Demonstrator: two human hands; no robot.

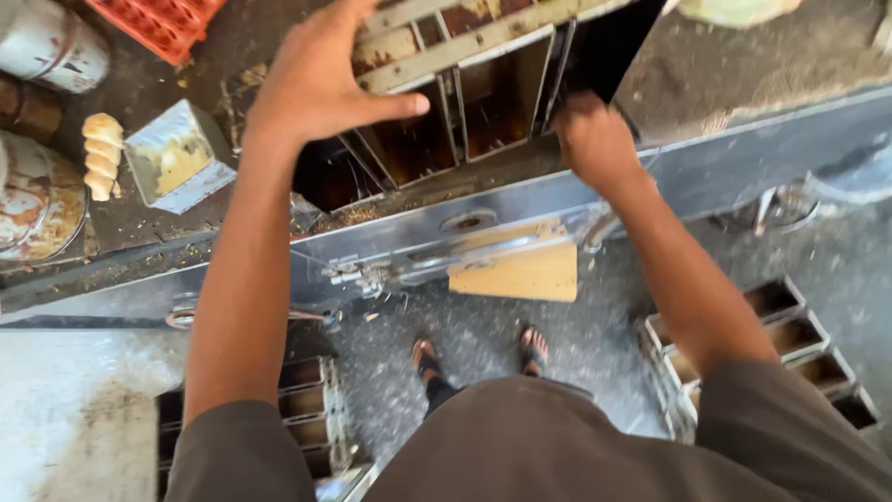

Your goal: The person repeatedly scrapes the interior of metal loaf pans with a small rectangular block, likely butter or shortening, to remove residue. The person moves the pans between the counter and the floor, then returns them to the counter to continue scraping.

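— The strapped loaf tins (465, 102): where?
— Tilted on the tabletop (743, 84) edge, between my hands. My right hand (595, 139) grips the near rim; my left hand (316, 84), fingers (409, 104) spread wide, steadies the top. A single tin (177, 158) lies left, beyond.

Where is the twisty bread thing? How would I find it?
Start at the long steel table and go to its far left end, near the rusty round tins. The twisted bread lies just left of a single loaf tin holding dough. It is the only pale, bare, spiral-shaped piece there.
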